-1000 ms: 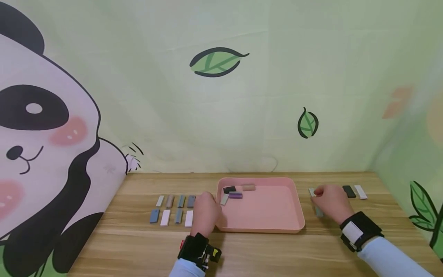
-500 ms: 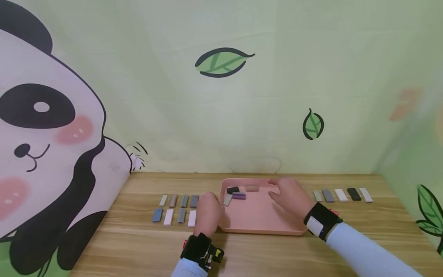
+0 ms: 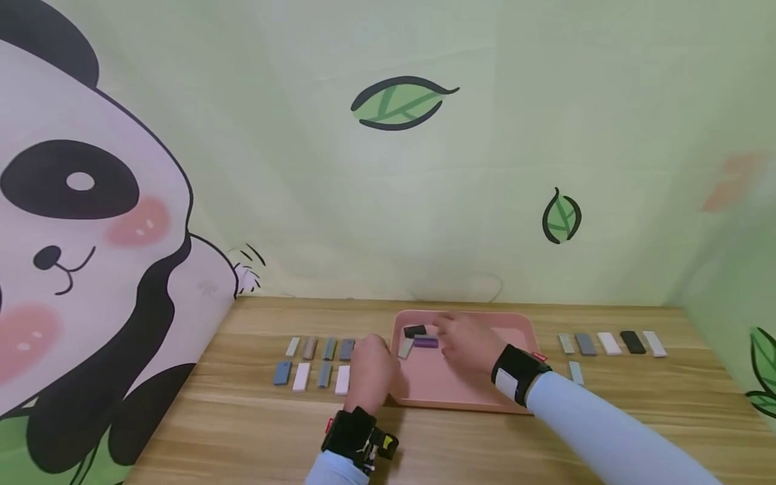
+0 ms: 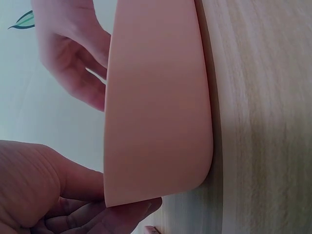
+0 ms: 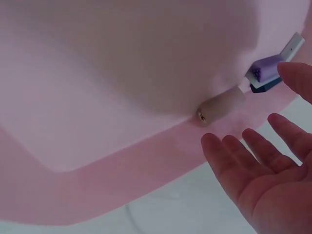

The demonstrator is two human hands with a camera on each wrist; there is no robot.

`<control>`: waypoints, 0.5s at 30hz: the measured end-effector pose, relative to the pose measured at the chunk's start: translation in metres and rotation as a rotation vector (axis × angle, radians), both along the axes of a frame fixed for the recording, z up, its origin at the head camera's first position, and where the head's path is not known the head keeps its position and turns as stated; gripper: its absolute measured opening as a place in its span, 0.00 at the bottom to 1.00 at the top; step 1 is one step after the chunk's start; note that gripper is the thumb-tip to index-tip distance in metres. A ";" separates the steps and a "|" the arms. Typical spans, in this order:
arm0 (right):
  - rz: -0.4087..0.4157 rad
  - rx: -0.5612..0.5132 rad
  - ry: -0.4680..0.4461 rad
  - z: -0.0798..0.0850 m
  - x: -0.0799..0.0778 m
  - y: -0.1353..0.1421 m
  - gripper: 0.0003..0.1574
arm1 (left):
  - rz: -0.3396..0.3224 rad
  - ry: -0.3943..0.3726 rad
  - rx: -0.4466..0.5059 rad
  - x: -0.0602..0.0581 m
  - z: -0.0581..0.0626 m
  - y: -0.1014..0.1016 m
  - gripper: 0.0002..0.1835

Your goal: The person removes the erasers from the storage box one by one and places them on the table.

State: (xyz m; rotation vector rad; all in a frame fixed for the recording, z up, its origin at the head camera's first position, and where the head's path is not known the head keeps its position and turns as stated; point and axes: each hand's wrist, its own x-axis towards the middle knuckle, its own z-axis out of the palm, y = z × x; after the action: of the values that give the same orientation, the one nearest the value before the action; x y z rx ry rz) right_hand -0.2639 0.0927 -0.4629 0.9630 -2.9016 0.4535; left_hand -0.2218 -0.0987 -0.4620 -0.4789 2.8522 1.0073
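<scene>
My left hand (image 3: pixel 371 367) grips the left side of a pink tray (image 3: pixel 424 385). In the left wrist view its thumb and fingers pinch the tray's wall at a corner. My right hand (image 3: pixel 469 342) reaches over the tray with fingers spread and holds nothing. Near its fingertips in the right wrist view lie a beige rounded block (image 5: pixel 222 106) and a purple block (image 5: pixel 266 68), which the thumb partly covers. The head view also shows a black block (image 3: pixel 415 331) and a grey block (image 3: pixel 405 348) at the tray's left end. There the right hand hides the beige block.
Left of the tray, two rows of small blocks include a blue block (image 3: pixel 281 372) and a white block (image 3: pixel 301 376). Another row, with a black block (image 3: pixel 633 342), lies to the right. Below it sits a pale blue block (image 3: pixel 576 372). A printed cloth backdrop (image 3: pixel 461 236) rises behind the table.
My right hand has moved left from the right-hand row to above the tray's blocks, its fingers now spread. The pale blue block is uncovered. My left hand keeps its hold on the tray.
</scene>
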 end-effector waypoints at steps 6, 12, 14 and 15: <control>-0.042 0.035 -0.027 -0.006 -0.003 -0.001 0.31 | -0.008 0.016 -0.011 0.000 0.000 0.000 0.06; -0.063 0.038 -0.037 -0.011 -0.006 -0.004 0.30 | -0.016 0.045 -0.031 0.001 -0.001 -0.001 0.07; -0.051 0.044 -0.033 -0.012 -0.006 -0.006 0.28 | -0.016 0.045 -0.029 0.001 -0.002 -0.001 0.07; -0.044 0.053 -0.027 -0.013 -0.007 -0.007 0.28 | -0.014 0.039 -0.023 0.000 -0.002 -0.001 0.07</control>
State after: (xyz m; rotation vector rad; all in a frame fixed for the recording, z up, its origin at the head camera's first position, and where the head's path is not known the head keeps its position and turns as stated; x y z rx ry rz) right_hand -0.2709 0.0858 -0.4757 0.9049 -2.9662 0.3926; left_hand -0.2215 -0.0997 -0.4640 -0.4462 2.8999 0.9940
